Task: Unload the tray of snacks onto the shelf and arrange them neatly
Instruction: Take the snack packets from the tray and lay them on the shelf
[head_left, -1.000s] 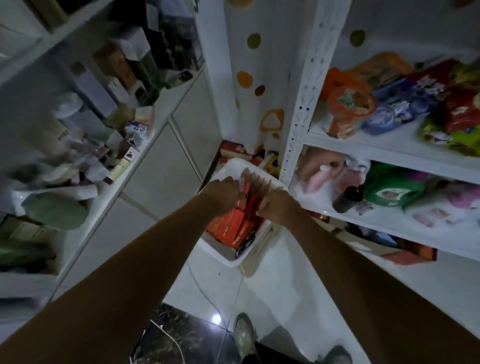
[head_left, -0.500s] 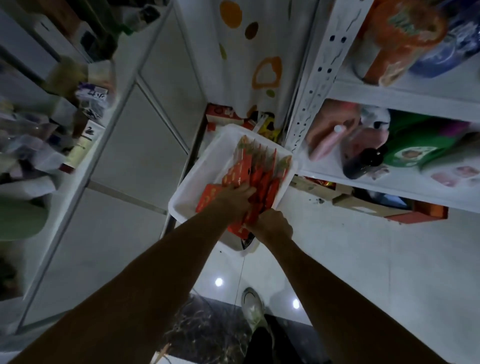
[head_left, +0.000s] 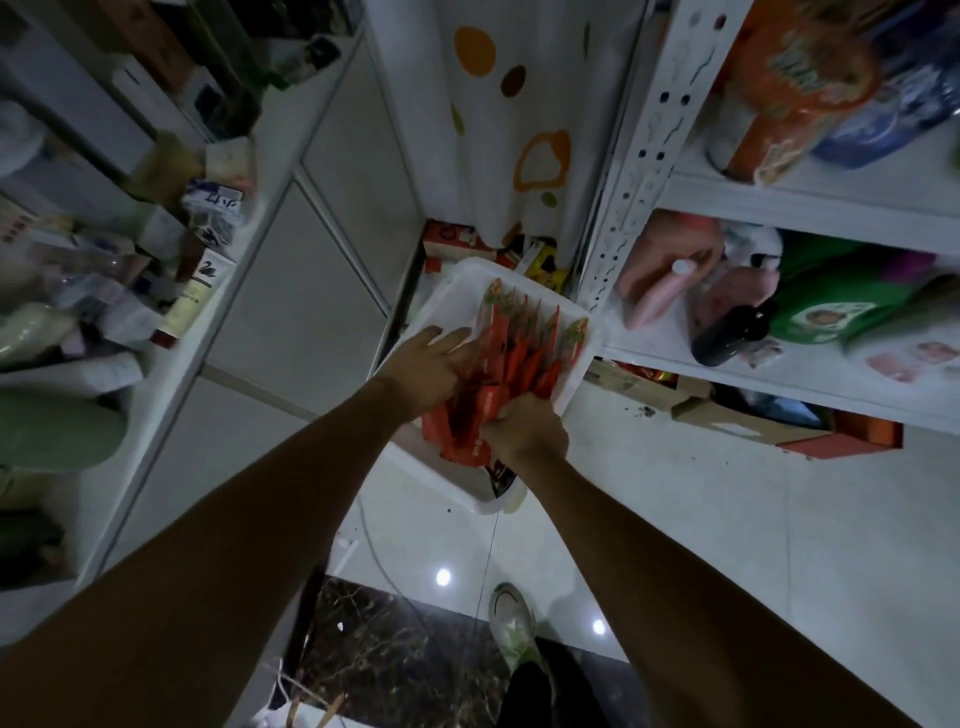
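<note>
A white plastic tray (head_left: 457, 283) sits low by the floor, in the corner between two shelving units. It holds a fanned bunch of red-orange snack packets (head_left: 524, 343). My left hand (head_left: 428, 366) lies over the left side of the packets with its fingers stretched out straight. My right hand (head_left: 522, 428) is at the near end of the bunch, its fingers curled around several packets. The white shelf (head_left: 810, 200) on the right carries orange, blue, green and pink snack bags.
A white perforated shelf post (head_left: 631, 171) rises right beside the tray. The left shelf (head_left: 171, 332) is crowded with boxes and bottles. Cardboard boxes (head_left: 727, 421) lie under the right shelf. A spotted curtain (head_left: 524, 119) hangs behind. My shoe (head_left: 511, 618) stands on the tiled floor.
The view tipped down and closer to the tray. My left hand spread flat across the packets, and my right hand closed on the near end of the bunch.
</note>
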